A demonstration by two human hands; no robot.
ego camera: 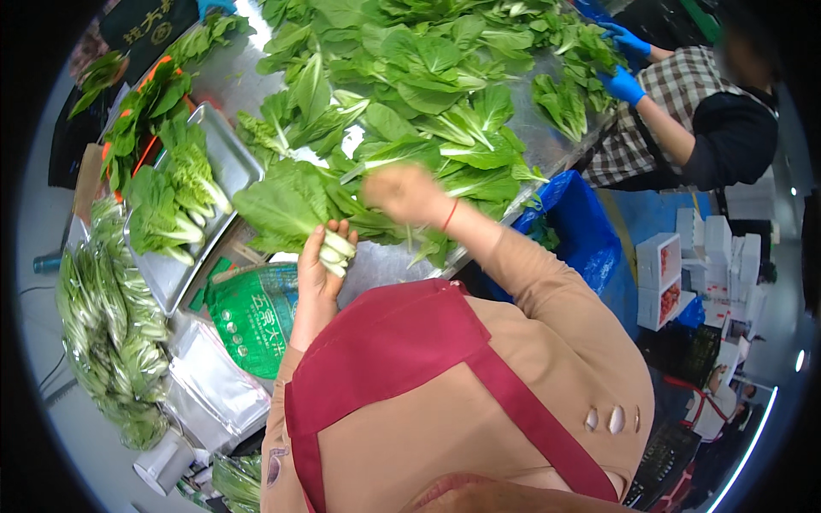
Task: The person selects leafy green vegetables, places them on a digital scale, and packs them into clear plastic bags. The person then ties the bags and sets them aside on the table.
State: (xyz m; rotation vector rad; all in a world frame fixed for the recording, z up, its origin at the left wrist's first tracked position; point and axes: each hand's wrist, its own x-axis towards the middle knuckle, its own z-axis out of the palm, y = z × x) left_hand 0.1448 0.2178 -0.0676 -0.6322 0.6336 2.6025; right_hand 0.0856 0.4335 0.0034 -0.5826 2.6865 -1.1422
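My left hand grips a bunch of leafy greens by its pale stem ends, with the leaves pointing away from me. Just right of that bunch, motion blurs my right hand, its fingers curled. A short grey blade, apparently of a small knife, sticks out on the left side of this fist; the handle is hidden. Beyond both hands a large heap of loose leafy greens covers much of the metal table.
Left stands a metal tray with trimmed greens. Bagged greens, clear plastic bags and a green printed sack lie nearer. A blue plastic-lined bin stands right, below a co-worker's blue-gloved hands. White foam boxes are farther right.
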